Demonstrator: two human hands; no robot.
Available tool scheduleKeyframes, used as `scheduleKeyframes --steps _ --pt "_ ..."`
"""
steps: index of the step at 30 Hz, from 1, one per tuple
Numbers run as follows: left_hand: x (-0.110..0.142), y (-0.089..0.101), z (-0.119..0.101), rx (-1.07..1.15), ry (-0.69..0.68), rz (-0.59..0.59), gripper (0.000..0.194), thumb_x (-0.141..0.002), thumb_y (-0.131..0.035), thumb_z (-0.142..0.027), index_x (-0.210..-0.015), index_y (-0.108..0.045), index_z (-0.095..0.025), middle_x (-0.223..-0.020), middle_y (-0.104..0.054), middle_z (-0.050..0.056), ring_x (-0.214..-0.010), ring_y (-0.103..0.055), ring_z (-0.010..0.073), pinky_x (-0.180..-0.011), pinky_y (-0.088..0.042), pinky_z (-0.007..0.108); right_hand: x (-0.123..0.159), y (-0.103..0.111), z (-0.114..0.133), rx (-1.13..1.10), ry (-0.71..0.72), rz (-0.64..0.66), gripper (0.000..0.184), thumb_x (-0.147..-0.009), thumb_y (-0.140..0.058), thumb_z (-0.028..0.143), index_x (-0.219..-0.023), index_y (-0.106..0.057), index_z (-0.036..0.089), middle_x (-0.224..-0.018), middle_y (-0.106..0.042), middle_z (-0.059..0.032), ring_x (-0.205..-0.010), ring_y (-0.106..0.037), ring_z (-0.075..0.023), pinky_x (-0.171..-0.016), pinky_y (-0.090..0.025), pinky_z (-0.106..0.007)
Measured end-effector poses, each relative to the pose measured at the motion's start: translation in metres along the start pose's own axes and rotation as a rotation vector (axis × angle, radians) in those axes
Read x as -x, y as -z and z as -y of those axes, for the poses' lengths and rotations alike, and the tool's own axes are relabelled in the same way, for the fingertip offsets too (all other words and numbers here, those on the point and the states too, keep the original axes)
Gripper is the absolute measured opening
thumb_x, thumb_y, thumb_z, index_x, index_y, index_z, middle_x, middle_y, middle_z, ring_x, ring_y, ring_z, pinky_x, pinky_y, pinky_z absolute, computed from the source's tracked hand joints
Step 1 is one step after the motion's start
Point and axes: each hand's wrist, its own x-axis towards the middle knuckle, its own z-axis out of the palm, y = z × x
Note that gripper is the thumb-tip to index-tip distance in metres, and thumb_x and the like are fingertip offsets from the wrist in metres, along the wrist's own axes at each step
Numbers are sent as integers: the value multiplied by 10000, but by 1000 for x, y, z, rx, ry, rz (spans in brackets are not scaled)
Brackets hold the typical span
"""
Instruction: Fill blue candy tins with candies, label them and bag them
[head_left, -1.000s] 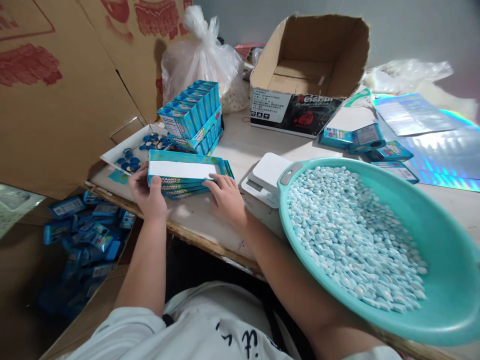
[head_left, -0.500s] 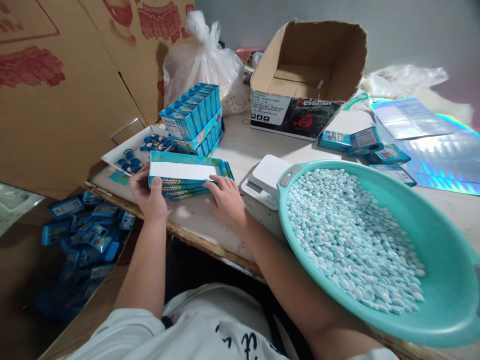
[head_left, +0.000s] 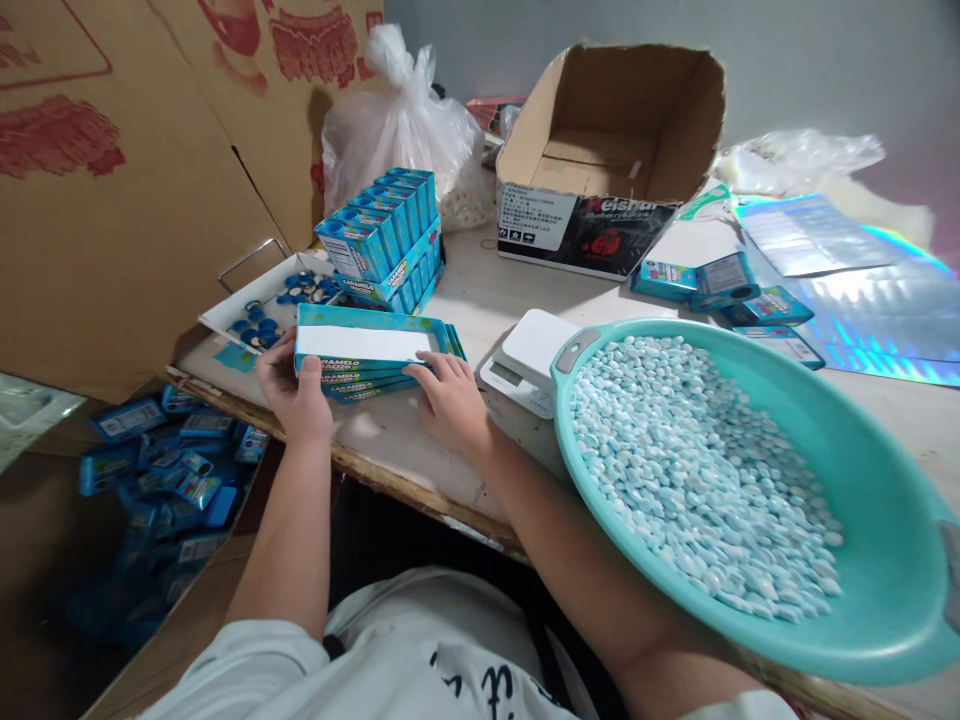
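Observation:
In front of me on the table is a stack of shallow blue cardboard display trays (head_left: 360, 343), nested loosely, the top one showing a bare white inside. My left hand (head_left: 296, 390) grips their left end, its thumb on the front wall and its fingers behind. At the front right, my right hand (head_left: 450, 395) holds the edge of the top tray, one fingertip just inside it. Behind the trays stand two stacked display trays filled with small blue candy boxes (head_left: 382, 235). A white box (head_left: 255, 280) at the left contains blue round caps.
A turquoise basin (head_left: 885, 560) of pale blue candies stands at the right, next to a white scale (head_left: 536, 345). Behind are an open carton (head_left: 570, 225), a tied plastic bag (head_left: 405, 130) and loose candy boxes (head_left: 724, 280). More blue boxes (head_left: 187, 470) lie below the table's left edge.
The view has shifted very slightly. Both hands keep their places on the display trays, and nothing else has visibly moved.

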Motion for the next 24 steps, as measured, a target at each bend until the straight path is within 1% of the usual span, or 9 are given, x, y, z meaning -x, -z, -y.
scheduleKeyframes --steps 4,7,11,14,16,18,21,24 --pt "0 0 1 -16 0 -2 447 -808 -750 -520 -1085 -567 -220 -1241 -682 110 -1247 -625 267 -1114 -466 441 0 1 1 -3 -10 11 549 -845 -513 68 -1363 -609 223 -1465 -552 -112 -1334 -466 -293 -1166 -331 -458" --pt "1 0 1 1 6 -1 446 -808 -756 -513 -1088 -569 -221 -1248 -678 107 -1258 -621 271 -1114 -465 442 0 1 0 -3 -5 8 521 -844 -520 72 -1334 -618 216 -1479 -546 -117 -1352 -466 -292 -1181 -322 -468" --pt "1 1 1 10 3 11 432 -818 -753 -493 -1094 -576 -212 -1266 -677 109 -1260 -623 260 -1113 -468 435 1 -1 -2 -7 13 -6 409 -838 -534 73 -1201 -663 213 -1526 -520 -122 -1397 -447 -289 -1190 -323 -483" --pt "0 0 2 23 -16 5 429 -820 -757 -480 -1101 -590 -202 -1256 -687 116 -1246 -628 250 -1101 -474 422 1 -2 -4 -2 24 -1 263 -865 -558 108 -1056 -700 220 -1555 -494 -126 -1430 -421 -294 -1185 -328 -510" --pt "0 0 2 27 -21 1 443 -808 -765 -494 -1096 -593 -204 -1241 -691 115 -1230 -633 251 -1095 -475 422 2 -3 -5 5 31 6 183 -887 -574 140 -965 -720 219 -1568 -479 -126 -1446 -407 -297 -1188 -326 -524" --pt "-1 0 2 18 -13 -2 470 -793 -769 -527 -1088 -588 -210 -1230 -687 112 -1216 -638 257 -1093 -477 427 2 -3 -5 13 34 15 162 -891 -591 156 -915 -739 217 -1573 -474 -121 -1450 -405 -298 -1196 -322 -525" --pt "-1 0 2 -5 6 -3 503 -777 -766 -567 -1081 -575 -214 -1237 -676 113 -1226 -631 265 -1092 -481 428 1 -3 -5 25 38 21 161 -882 -619 164 -908 -770 214 -1567 -482 -124 -1439 -417 -305 -1205 -315 -517" --pt "-1 0 2 -5 10 6 489 -791 -760 -556 -1086 -570 -216 -1252 -672 113 -1242 -621 260 -1096 -479 420 1 -3 -5 32 31 26 204 -881 -625 156 -978 -792 223 -1564 -486 -120 -1433 -424 -303 -1206 -316 -515"
